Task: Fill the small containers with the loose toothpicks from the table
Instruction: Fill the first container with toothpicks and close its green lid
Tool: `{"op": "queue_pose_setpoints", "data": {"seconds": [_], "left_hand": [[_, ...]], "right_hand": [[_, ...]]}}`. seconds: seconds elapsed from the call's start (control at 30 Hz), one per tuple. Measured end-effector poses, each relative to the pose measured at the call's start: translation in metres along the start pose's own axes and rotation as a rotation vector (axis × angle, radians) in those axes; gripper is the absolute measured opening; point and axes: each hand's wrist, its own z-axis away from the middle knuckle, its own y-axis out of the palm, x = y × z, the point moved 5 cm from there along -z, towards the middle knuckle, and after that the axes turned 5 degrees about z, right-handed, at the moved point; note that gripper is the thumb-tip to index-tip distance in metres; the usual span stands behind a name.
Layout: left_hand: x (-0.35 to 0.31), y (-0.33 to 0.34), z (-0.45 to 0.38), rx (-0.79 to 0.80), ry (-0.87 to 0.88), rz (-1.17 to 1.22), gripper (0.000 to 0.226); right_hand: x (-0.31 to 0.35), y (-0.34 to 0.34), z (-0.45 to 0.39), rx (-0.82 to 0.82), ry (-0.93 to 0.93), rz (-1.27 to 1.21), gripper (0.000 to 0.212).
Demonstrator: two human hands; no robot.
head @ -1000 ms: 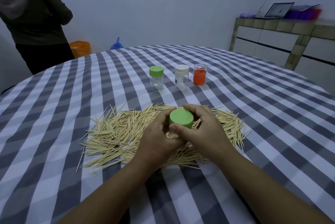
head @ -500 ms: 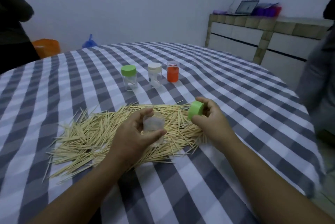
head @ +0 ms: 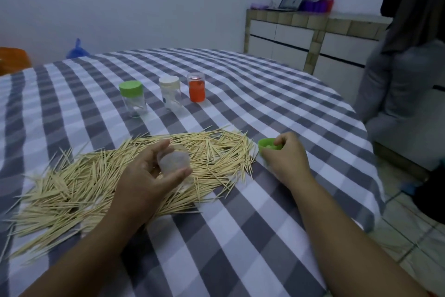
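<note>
Clear plastic jar, uncapped and seemingly empty, is gripped by the left hand above the toothpicks; its green lid is pinched by the right hand at the counter. Filling is judged barely begun: the toothpicks lie loose, and three jars wait behind.

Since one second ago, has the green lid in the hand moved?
Yes. The green lid went right, off the clear container, past the toothpick pile edge.

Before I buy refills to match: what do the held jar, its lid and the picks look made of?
Jar: clear, slightly frosted plastic, probably; picks show through it. Lid: green matte plastic, evenly coloured. Picks: pale wood or bamboo, unfinished; which one is unclear.
</note>
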Motion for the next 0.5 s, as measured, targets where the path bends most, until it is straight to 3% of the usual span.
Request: {"op": "queue_pose_setpoints", "data": {"seconds": [0.23, 0.33, 0.4, 0.5], "left_hand": [[0.002, -0.003, -0.001, -0.003, -0.015, 0.005, 0.087], [0.001, -0.004, 0.0, -0.017, -0.018, 0.009, 0.085], [-0.001, -0.006, 0.001, -0.027, -0.014, -0.016, 0.084], [-0.001, -0.009, 0.001, -0.033, -0.027, -0.026, 0.084]], "right_hand": [[0.007, 0.002, 0.005, 0.028, -0.1, 0.165, 0.016], [0.027, -0.001, 0.01, -0.048, -0.291, 0.306, 0.017], [0.049, 0.01, 0.017, 0.063, -0.492, 0.426, 0.026], [0.069, 0.041, 0.031, 0.39, -0.72, 0.699, 0.041]]}}
